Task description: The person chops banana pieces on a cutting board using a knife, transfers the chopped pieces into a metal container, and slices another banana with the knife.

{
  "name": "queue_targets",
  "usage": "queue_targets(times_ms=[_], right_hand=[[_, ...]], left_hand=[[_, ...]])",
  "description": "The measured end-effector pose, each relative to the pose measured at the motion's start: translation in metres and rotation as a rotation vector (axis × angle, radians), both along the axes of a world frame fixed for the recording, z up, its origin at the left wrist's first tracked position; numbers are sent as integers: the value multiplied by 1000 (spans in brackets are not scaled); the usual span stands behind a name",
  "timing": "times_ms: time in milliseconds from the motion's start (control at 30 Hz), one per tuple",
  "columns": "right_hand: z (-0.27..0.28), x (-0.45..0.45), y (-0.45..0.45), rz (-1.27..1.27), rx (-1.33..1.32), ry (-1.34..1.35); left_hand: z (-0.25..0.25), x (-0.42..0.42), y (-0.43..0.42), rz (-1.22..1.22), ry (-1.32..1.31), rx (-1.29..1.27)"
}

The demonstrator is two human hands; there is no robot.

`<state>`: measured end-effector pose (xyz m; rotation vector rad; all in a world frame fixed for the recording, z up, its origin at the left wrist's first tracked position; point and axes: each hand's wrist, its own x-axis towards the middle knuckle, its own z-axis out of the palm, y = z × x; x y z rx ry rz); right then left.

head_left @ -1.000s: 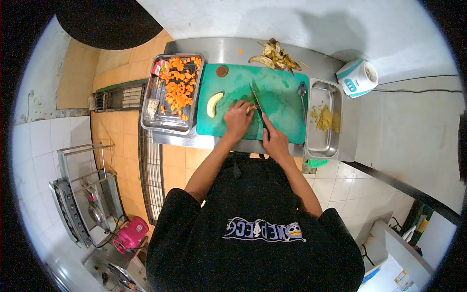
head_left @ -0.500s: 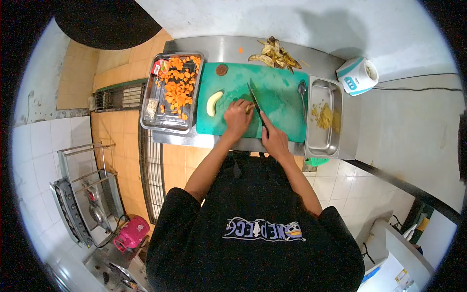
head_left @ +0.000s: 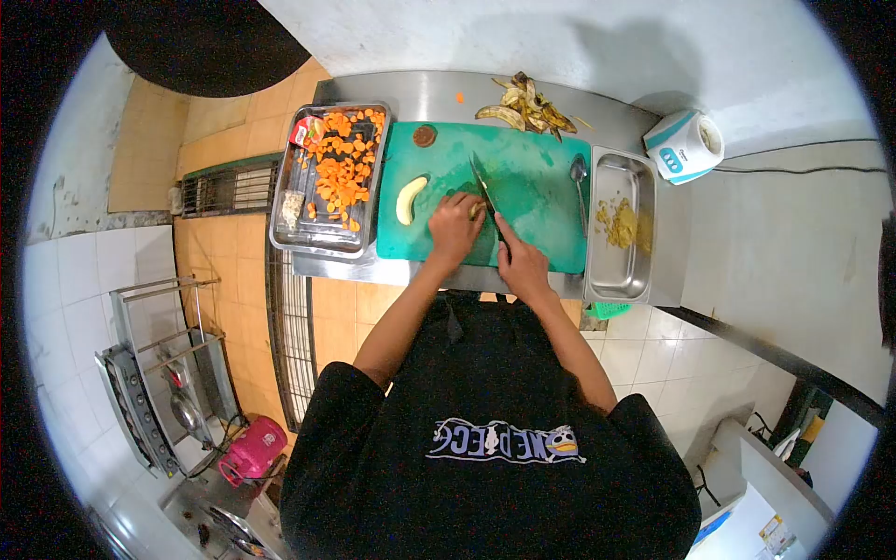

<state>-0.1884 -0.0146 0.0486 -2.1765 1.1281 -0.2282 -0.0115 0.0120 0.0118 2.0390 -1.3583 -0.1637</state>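
My right hand (head_left: 525, 272) is closed around the dark handle of a knife (head_left: 485, 191), whose blade points away from me over the green cutting board (head_left: 551, 224). My left hand (head_left: 454, 229) presses a small yellowish-brown piece of food (head_left: 475, 209) against the board, just left of the blade. Fingers cover most of that piece, so its kind is unclear. A pale bit clings near the middle of the blade. Left of my left hand lies a peeled banana (head_left: 410, 200). Farther back on the board sits a round brown lump (head_left: 425, 136).
A tray (head_left: 280, 219) of cut carrots, a red packet and a small bag stands left. Right are a spoon (head_left: 580, 175), a metal pan (head_left: 609, 285) with yellowish pieces, and a white-and-blue appliance (head_left: 686, 149). Banana peels (head_left: 527, 105) lie at the back.
The knife and my right hand have shifted slightly to the left, bringing the blade closer to my left fingers. My left hand stays almost in place, holding the piece.
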Motion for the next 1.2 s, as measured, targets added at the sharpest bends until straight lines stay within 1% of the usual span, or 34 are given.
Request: queue_targets(times_ms=[67, 267, 400, 467, 567, 700, 767, 867, 967, 1067, 1200], right_hand=[[-6, -1, 2, 16, -14, 33], [7, -6, 2, 6, 23, 21], [8, 5, -5, 2, -5, 17], [8, 9, -7, 13, 50, 64], [3, -1, -1, 38, 43, 81], [9, -7, 2, 30, 41, 66], [9, -5, 1, 1, -2, -34], [8, 2, -5, 26, 30, 34], [-4, -4, 0, 45, 47, 75], [3, -13, 3, 53, 21, 47], [7, -8, 1, 22, 9, 6]], left_hand=[[4, 2, 0, -16, 15, -9], [-1, 2, 0, -2, -1, -73], [1, 0, 4, 5, 18, -22], [5, 2, 3, -9, 37, -67], [0, 4, 2, -16, 42, -100], [-5, 3, 1, -16, 46, -94], [-10, 4, 2, -2, 32, -63], [-3, 3, 3, -13, 55, -31], [-2, 6, 3, -32, 89, -46], [-4, 6, 1, -24, 77, -88], [-5, 5, 2, -16, 60, -73]])
